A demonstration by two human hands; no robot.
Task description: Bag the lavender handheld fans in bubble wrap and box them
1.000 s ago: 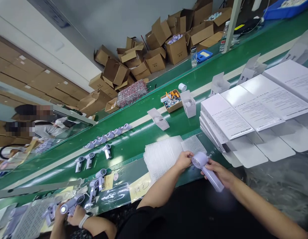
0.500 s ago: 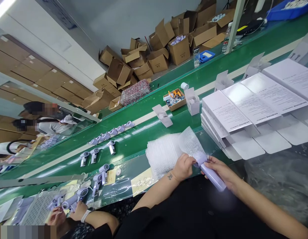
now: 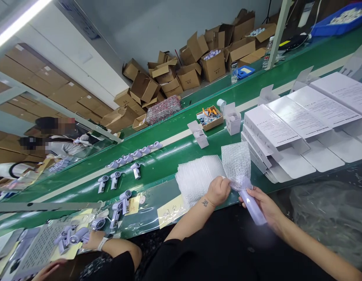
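Note:
A purple handheld device [image 3: 252,207] points its long handle down toward my body, with its round head inside a clear bubble wrap bag [image 3: 237,160]. Fingers of my right hand [image 3: 261,201] are wrapped round the upper handle. My left hand [image 3: 219,191] pinches the edge of the bag beside the device's head. Just left of the bag lies a stack of bubble wrap bags [image 3: 197,177] on the bench. White printed boxes [image 3: 276,125] are piled to the right, with open flaps facing me.
Purple devices [image 3: 135,170] stand and lie on the green belt [image 3: 166,158]. A small carton of parts [image 3: 213,121] sits farther back. At the lower left, a co-worker's hand [image 3: 94,240] is near more purple devices. A yellow paper [image 3: 169,212] lies at the bench edge.
The bag has swung more upright and covers more of the device's head. My left hand has pulled its edge down beside the head. The co-worker's hands have moved apart.

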